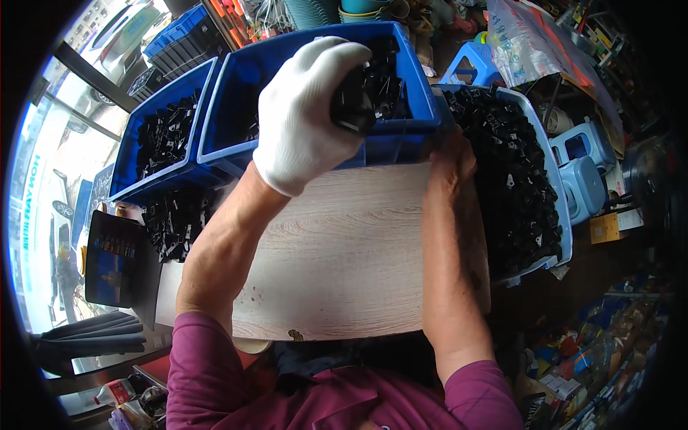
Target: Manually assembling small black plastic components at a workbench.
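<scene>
A white knitted glove covers my left hand (304, 107), raised over the front of the large blue bin (287, 145). Its fingers curl round a dark, glossy black plastic piece (352, 106); whether that is one piece or several I cannot tell. Inside the bin lie loose black plastic parts (387, 89) with small metal bits. My bare right hand (453, 159) is at the table's far right edge, by the bin's front right corner and the light-blue tub. Shadow and blur obscure its fingers, so its grip does not show.
A wooden-topped table (337, 251) lies before me. A smaller blue bin (120, 172) and a pile of black parts (175, 222) are at left, near a tablet (111, 261). The light-blue tub (566, 229) of black parts stands right, with blue stools (584, 186) beyond.
</scene>
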A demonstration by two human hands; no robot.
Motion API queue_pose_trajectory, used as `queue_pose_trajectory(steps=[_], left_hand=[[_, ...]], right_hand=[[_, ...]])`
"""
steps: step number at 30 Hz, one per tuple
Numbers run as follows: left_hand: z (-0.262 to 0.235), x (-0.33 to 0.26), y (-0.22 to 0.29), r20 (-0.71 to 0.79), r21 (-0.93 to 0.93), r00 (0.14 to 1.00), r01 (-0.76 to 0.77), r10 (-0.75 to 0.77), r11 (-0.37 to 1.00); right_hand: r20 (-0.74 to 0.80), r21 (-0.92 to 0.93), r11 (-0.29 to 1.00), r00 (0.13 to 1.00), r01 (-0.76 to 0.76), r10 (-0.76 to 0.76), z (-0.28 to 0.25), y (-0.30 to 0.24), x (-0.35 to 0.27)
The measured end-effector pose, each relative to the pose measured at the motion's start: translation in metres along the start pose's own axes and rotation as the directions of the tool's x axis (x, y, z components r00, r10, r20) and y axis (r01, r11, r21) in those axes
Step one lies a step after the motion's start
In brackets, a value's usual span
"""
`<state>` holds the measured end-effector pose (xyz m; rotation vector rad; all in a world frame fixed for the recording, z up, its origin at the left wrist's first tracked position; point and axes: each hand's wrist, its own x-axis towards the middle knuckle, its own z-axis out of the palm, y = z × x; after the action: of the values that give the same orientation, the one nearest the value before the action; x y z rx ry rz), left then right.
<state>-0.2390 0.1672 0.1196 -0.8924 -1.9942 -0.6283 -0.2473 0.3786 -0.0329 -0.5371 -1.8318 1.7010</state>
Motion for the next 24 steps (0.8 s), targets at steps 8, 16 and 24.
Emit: queue_pose_trajectory(steps=[8,16,24], left_hand=[[0.005,-0.069,0.035,0.111,0.004,0.986,-0.123,0.122,0.992],[0.017,-0.114,0.031,0.415,0.173,0.900,0.066,-0.133,0.983],[-0.008,-0.094,0.038,0.558,0.109,0.800,0.196,-0.223,0.975]], right_hand=[[0.091,-0.201,0.979,0.995,-0.016,0.034,-0.014,-0.016,-0.003],[-0.085,0.012,1.000,0.996,-0.024,0.025,0.007,-0.009,-0.008],[-0.087,-0.028,1.000,0.996,-0.012,0.009,0.002,-0.007,-0.003]])
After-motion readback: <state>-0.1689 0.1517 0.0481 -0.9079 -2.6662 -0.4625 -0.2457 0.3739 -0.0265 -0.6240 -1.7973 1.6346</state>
